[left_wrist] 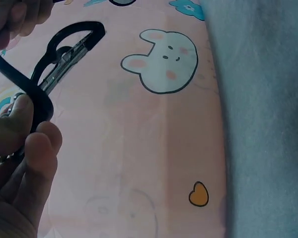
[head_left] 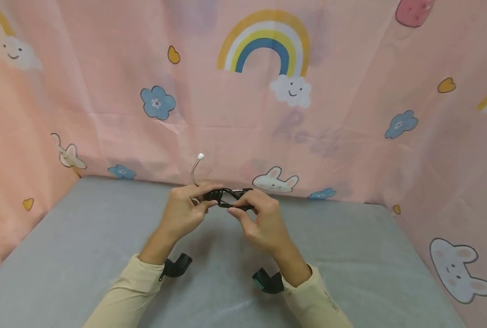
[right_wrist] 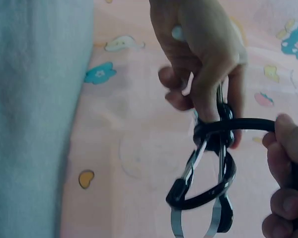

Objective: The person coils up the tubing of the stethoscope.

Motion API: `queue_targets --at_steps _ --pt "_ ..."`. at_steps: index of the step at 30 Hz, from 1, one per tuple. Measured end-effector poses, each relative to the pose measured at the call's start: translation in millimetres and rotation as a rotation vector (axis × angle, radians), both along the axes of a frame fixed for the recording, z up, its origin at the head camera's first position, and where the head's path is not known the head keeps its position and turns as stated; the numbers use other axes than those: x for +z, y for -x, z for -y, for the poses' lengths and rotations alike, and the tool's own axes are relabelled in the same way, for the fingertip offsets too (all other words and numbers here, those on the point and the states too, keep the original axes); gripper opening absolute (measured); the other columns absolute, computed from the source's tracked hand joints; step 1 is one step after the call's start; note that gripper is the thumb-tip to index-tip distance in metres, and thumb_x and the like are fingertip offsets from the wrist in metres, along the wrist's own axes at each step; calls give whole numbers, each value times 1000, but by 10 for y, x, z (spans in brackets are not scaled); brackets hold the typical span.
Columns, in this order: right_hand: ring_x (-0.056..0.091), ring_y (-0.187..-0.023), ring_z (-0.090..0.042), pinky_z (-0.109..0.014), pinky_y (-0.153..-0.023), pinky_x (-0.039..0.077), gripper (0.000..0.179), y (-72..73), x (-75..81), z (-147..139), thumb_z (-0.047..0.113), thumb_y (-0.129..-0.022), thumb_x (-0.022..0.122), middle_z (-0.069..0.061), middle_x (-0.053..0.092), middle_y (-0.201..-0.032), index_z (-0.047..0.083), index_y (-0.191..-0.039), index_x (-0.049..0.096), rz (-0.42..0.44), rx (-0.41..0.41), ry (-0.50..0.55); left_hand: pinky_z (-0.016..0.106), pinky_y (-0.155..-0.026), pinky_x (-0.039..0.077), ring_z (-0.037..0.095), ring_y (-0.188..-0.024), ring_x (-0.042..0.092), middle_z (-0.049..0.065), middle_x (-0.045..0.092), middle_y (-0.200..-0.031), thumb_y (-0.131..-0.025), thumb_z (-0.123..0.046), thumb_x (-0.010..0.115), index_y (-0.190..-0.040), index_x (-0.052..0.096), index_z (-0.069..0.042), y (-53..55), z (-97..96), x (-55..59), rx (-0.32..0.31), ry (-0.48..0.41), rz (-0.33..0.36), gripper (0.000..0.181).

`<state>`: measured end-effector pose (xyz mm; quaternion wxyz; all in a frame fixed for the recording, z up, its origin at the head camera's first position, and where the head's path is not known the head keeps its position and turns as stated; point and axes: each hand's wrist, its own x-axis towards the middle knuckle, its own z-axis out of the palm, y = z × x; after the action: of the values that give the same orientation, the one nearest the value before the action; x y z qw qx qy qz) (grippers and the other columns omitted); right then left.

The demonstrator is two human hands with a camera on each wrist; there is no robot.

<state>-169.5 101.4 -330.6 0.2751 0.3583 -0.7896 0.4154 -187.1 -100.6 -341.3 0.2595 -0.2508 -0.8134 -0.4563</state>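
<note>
A stethoscope [head_left: 225, 190] with black tubing and metal ear tubes is held up over the far part of the table, between both hands. My left hand [head_left: 184, 209] pinches its black gathered middle between thumb and fingers. Beyond that hand a thin curved metal ear tube rises to a white ear tip [head_left: 200, 156]. My right hand [head_left: 264, 216] pinches the black tubing on the other side. In the right wrist view the tubing [right_wrist: 246, 124] runs from the right fingers across two metal tubes and wraps them beside the left fingertips. A black loop [left_wrist: 72, 29] with metal inside shows in the left wrist view.
The grey-covered table [head_left: 342, 255] extends below the hands. Behind it hangs a pink printed curtain [head_left: 342, 150], which also lines both sides. Black elbow-shaped pieces [head_left: 178, 265] sit at the wrists, by the beige sleeves [head_left: 132, 284].
</note>
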Motion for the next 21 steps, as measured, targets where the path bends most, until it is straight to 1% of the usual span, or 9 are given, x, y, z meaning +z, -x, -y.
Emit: queue_targets --at_steps 2,4,7,9,12,15,16,17,21 --pt "59 -72 -11 -22 -61 50 11 20 12 -27 6 -83 79 -5 68 -82 7 -84 69 -19 -47 30 23 -47 47 6 -56 59 4 76 -90 -79 2 80 -108 78 -15 -12 -18 17 -24 17 48 33" --pt "58 -70 -12 -23 -61 49 11 44 12 -51 6 -82 80 -6 69 -82 6 -84 69 -45 -105 36 23 -46 46 4 -56 58 4 75 -88 -80 1 79 -108 78 -16 -22 -32 24 -65 36 88 33" --pt "56 -67 -12 -25 -61 47 11 72 22 -89 7 -82 80 -7 71 -83 5 -85 70 -54 -165 40 22 -44 42 3 -52 53 1 72 -77 -80 0 80 -108 78 -17 -27 -46 25 -136 59 111 33" --pt "59 -69 -12 -24 -62 48 10 86 33 -121 7 -82 80 -8 72 -83 5 -85 70 -34 -177 55 21 -42 40 3 -49 50 0 69 -70 -80 0 79 -109 78 -17 -31 -52 19 -198 49 126 34" --pt "58 -68 -11 -22 -61 46 10 103 55 -175 7 -82 80 -7 73 -85 6 -85 71 21 -167 78 21 -40 36 4 -45 47 -1 64 -64 -81 2 77 -111 77 -15 -40 -54 12 -314 5 164 34" --pt "51 -62 -9 -22 -57 41 7 121 81 -238 10 -83 79 -6 74 -86 8 -87 74 113 -117 75 20 -40 35 4 -44 47 3 66 -65 -82 8 73 -114 75 -9 -49 -50 7 -421 -39 200 36" --pt "49 -61 -9 -22 -56 39 7 130 88 -264 10 -84 79 -6 74 -87 8 -89 75 154 -93 69 20 -40 35 4 -44 47 5 69 -70 -82 10 72 -115 74 -7 -50 -49 7 -447 -48 207 38" --pt "50 -61 -7 -21 -57 42 6 141 95 -291 10 -84 78 -7 74 -88 7 -90 75 209 -61 66 20 -41 36 3 -45 48 7 72 -75 -81 12 72 -116 73 -6 -53 -50 4 -462 -52 213 39" --pt "55 -64 -6 -22 -58 47 9 194 107 -405 7 -85 76 -13 73 -88 3 -93 78 444 47 63 19 -52 48 3 -65 64 15 75 -102 -80 16 69 -122 70 -2 -65 -71 -1 -535 -55 243 46"
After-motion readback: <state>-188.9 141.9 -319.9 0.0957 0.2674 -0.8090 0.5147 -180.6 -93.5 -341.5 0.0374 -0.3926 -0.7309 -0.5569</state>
